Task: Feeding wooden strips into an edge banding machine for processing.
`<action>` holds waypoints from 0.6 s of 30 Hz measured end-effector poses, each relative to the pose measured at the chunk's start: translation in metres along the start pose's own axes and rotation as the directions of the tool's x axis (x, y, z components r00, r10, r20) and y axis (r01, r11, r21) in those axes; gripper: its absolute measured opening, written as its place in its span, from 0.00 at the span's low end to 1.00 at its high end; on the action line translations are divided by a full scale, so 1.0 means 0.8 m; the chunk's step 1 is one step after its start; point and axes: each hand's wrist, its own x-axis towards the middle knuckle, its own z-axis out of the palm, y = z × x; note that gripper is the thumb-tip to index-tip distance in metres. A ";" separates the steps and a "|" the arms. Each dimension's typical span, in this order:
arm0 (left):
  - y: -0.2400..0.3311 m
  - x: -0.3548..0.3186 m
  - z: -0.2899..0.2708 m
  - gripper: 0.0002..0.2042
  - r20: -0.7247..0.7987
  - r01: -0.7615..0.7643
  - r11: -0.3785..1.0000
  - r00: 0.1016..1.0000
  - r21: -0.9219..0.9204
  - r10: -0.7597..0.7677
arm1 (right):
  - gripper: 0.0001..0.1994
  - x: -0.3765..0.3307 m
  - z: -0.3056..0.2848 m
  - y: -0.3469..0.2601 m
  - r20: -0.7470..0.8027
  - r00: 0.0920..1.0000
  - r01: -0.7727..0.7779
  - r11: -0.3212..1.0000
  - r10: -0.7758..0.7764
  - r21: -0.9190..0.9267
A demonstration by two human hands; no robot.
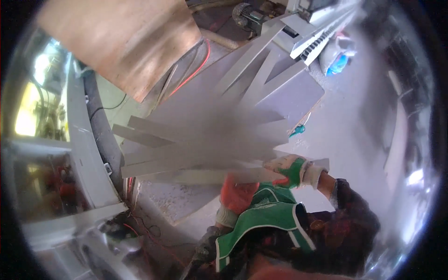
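Observation:
A long, flat grey strip lies crosswise close to my body. My left hand, in a red-palmed glove with a pale cuff, is closed around its near edge. Farther right, my right hand, in a pale glove with green and red patches, grips the same strip near its right end, thumb below. Beyond it, several similar grey strips lie fanned out on a table. A hazy smear covers the middle of the picture and hides where the strips meet.
A large brown sheet juts in at the far left. A machine with a toothed rack stands far right, beside a blue-and-white bag. Near the table's right edge is a teal object. A red hose runs behind; a pale metal frame stands left.

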 end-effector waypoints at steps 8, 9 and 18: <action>-0.064 0.099 0.077 0.28 -0.065 -0.170 0.984 0.984 -0.053 0.167 | 0.36 0.165 -0.167 0.261 -0.410 0.907 -0.148 0.845 -0.091 -0.515; -0.076 0.100 0.079 0.28 -0.089 -0.200 0.977 0.977 -0.078 0.193 | 0.39 0.210 -0.212 0.268 -0.326 0.944 -0.161 0.805 -0.043 -0.571; -0.112 0.133 0.071 0.22 -0.148 -0.393 0.892 0.918 -0.224 0.367 | 0.36 0.426 -0.287 0.414 0.270 0.944 0.065 0.694 0.192 -0.717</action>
